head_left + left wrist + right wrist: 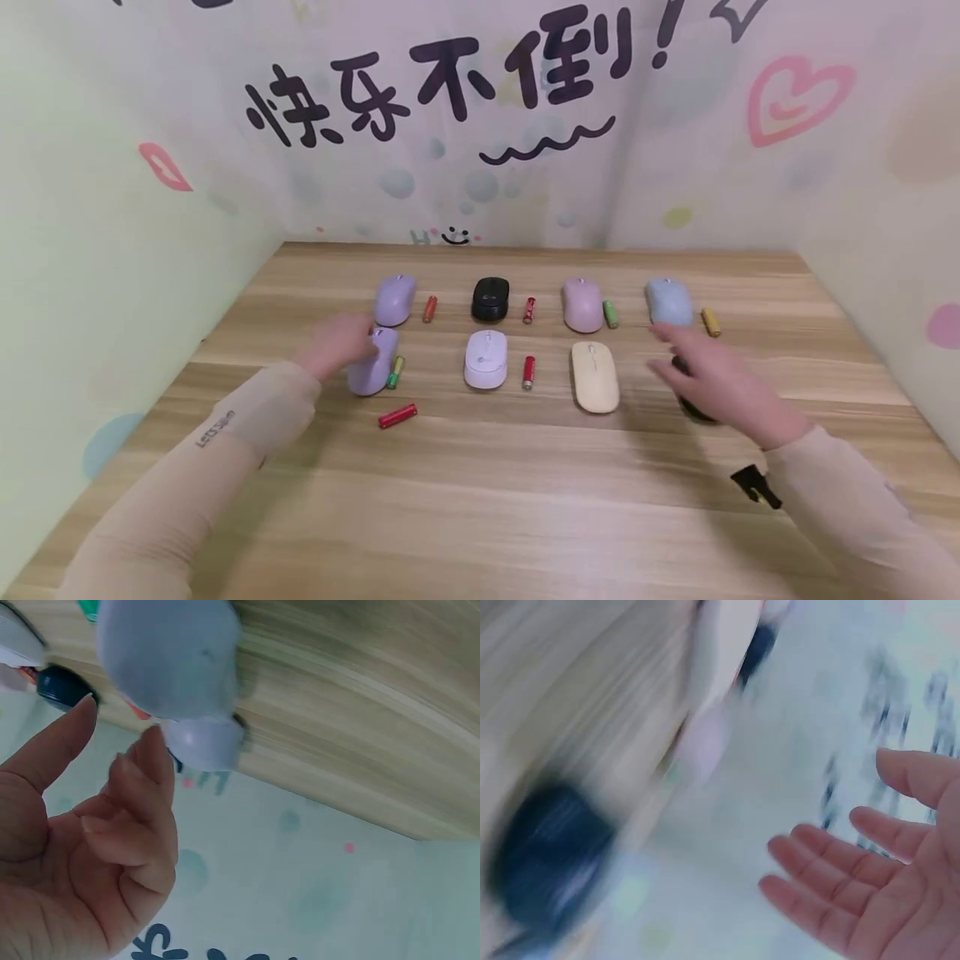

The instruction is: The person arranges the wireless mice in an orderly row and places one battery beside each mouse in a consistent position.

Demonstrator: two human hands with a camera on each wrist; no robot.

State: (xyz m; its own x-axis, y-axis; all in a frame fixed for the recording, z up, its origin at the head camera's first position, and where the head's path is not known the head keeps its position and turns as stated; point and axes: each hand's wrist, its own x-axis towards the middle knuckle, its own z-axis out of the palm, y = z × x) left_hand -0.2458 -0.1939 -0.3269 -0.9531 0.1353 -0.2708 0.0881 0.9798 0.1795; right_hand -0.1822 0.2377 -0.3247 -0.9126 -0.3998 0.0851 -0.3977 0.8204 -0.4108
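Note:
My left hand (337, 343) hovers by the front purple mouse (371, 371), its thumb near the mouse's right side. Behind that mouse stands another purple mouse (395, 300). In the left wrist view the fingers (139, 787) are loosely bent and grip nothing, close to the mice. A green battery (396, 372) lies against the front purple mouse, and a red battery (397, 416) lies nearer me. At the right, my right hand (716, 383) is spread above a black mouse (693, 410), mostly covering it. The right wrist view shows its fingers extended and holding nothing; the dark mouse (551, 859) is blurred there.
Between the hands stand a white mouse (486, 358), a cream mouse (595, 377) and a red battery (529, 372). A black mouse (491, 298), pink mouse (582, 304) and blue mouse (669, 302) form the back row, with batteries beside them. A small black piece (756, 485) shows by the right sleeve.

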